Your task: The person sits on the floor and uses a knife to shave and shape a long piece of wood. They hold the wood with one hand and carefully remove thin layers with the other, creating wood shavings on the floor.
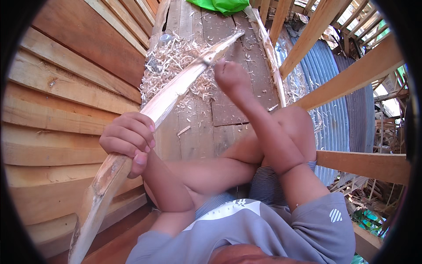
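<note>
A long, pale, partly peeled wooden pole [166, 103] slants from the lower left up to the far middle, where it tapers. My left hand [128, 140] is closed around its middle, with bark and brown patches showing on the part below the grip. Near the far end, my right hand [232, 78] forms a fist around what looks like a knife [205, 61]. Only a short dark piece of its blade shows, against the pole's whittled surface; the handle is hidden inside the fist.
Curled wood shavings [176, 66] cover the plank floor [189, 136] beyond my crossed bare legs. A clear cup or jar [165, 38] sits among them. Green plastic [222, 5] lies at the far edge. A plank wall [66, 92] borders the left; wooden railings [351, 79] and corrugated metal [332, 110] the right.
</note>
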Tool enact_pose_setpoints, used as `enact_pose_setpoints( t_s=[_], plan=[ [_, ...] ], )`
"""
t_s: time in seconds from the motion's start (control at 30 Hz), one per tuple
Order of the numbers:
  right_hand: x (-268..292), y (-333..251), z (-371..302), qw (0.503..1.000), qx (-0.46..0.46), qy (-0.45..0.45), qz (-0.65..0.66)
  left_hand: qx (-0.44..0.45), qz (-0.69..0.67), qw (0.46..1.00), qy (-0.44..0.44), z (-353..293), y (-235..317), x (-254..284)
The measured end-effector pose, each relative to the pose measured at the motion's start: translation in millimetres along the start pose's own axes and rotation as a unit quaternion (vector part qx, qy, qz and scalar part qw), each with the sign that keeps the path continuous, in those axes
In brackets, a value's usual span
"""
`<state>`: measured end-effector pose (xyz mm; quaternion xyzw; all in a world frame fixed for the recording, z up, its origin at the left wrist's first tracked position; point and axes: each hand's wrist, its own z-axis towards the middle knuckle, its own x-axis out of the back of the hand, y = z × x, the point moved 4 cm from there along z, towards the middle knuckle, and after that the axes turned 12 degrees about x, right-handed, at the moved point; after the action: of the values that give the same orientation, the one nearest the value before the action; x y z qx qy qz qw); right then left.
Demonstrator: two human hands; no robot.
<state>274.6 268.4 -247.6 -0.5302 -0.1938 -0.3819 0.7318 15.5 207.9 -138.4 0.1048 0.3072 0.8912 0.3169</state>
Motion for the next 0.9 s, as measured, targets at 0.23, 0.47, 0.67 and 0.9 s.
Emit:
enact_pose_setpoints(
  t_s=[0.23, 0.47, 0.67, 0.9],
  plan=[
    [-5.0, -20.5, -8.5, 1.000, 0.025, 0.019, 0.002, -0.014, 0.005, 1.000, -0.013, 5.6, 1.9, 0.6],
    [-12.6, -9.9, -1.2, 1.000, -0.011, -0.018, 0.007, -0.019, 0.000, 0.999, 0.031, -4.5, 4.9, 9.0],
    [-5.0, 9.2, 2.0, 0.999, -0.031, -0.005, -0.015, -0.024, 0.000, 1.000, 0.014, -2.4, 9.8, 6.7],
    [-14.2, 87.4, 8.7, 0.991, -0.098, 0.094, 0.003, -0.028, -0.017, 0.999, 0.013, 3.6, 6.2, 4.4]
  ],
)
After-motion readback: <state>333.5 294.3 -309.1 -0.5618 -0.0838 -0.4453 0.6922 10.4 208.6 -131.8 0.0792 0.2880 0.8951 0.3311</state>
